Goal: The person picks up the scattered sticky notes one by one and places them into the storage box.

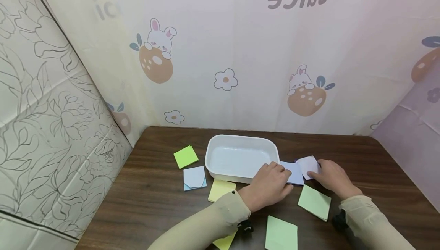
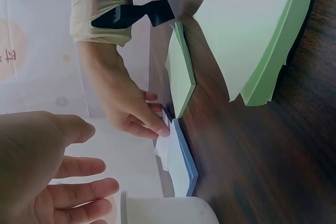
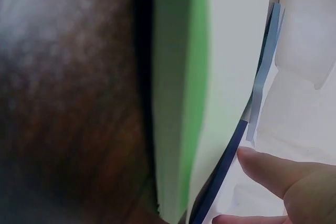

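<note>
Both arms reach forward over the bench [image 1: 137, 204]. The left hand [image 1: 269, 187] has loose, nearly straight fingers and holds nothing, near the white tub [image 1: 225, 175]. The right hand [image 1: 333, 177] pinches the pale purple pad [image 1: 308, 166] beside the blue pad [image 1: 295, 174].

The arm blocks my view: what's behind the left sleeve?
Parts of a pale yellow pad and a brighter one show past opposite edges of the left sleeve, which hides the rest; anything covered can't be seen.
</note>
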### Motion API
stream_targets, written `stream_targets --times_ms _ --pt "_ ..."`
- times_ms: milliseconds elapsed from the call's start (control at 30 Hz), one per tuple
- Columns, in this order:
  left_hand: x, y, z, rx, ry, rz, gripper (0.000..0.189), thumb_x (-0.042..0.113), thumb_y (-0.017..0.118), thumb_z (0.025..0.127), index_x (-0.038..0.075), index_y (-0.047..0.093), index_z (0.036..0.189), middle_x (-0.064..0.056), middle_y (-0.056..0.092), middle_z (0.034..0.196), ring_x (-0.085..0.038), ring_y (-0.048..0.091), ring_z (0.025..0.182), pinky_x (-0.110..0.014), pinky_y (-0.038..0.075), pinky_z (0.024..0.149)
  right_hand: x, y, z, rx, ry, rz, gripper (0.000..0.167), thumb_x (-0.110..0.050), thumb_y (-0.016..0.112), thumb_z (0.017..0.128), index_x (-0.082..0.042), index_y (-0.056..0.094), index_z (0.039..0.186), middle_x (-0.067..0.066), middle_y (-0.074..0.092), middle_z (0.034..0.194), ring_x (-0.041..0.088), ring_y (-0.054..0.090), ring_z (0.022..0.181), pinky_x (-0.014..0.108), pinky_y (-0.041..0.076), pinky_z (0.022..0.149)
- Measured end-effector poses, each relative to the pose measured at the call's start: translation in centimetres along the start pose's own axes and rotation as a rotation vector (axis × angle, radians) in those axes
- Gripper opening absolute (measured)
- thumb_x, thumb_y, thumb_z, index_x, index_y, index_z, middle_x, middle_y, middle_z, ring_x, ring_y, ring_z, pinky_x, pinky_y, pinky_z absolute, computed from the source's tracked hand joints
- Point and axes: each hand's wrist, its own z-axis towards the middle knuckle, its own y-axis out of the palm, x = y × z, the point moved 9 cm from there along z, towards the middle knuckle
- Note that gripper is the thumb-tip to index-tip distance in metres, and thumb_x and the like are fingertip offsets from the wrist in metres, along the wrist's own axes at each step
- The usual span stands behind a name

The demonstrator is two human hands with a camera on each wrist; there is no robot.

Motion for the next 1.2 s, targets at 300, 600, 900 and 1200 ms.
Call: stream_targets --times_ms 300,600,900,1200 --pt "0.3 0.3 0.1 -0.013 0.013 0.001 0.024 0.044 0.057 0.100 0.026 0.071 0.107 0.009 0.071 0.103 -0.009 0.064 0.097 -0.024 0.050 0.077 0.1 0.1 0.3 0.002 0.002 0.017 0.072 -0.029 0.077 0.087 0.026 0.048 0.123 0.043 0.058 0.114 0.047 0.062 0.092 0.059 0.052 0.079" --pt "0.5 0.6 0.0 -0.008 0.009 0.002 0.024 0.044 0.058 0.099 0.026 0.072 0.106 0.009 0.070 0.105 -0.009 0.063 0.099 -0.024 0.051 0.078 -0.1 0.0 0.4 0.019 -0.022 0.047 0.072 -0.025 0.080 0.084 0.025 0.047 0.124 0.043 0.058 0.110 0.043 0.060 0.087 0.057 0.052 0.076" --pt "0.6 0.4 -0.1 0.000 0.016 0.003 0.023 0.044 0.058 0.099 0.026 0.071 0.105 0.009 0.069 0.104 -0.009 0.062 0.100 -0.024 0.050 0.078 -0.4 -1.1 0.5 0.024 -0.014 0.080 0.064 -0.026 0.083 0.082 0.023 0.055 0.112 0.034 0.063 0.096 0.035 0.057 0.078 0.048 0.051 0.068" --pt "0.8 0.3 0.2 0.012 0.013 0.013 0.021 0.044 0.059 0.098 0.027 0.070 0.102 0.011 0.068 0.103 -0.008 0.063 0.099 -0.023 0.049 0.077 -0.3 -1.6 0.3 0.053 -0.011 0.109 0.054 -0.012 0.071 0.091 0.023 0.048 0.125 0.044 0.057 0.116 0.046 0.060 0.091 0.057 0.051 0.077"
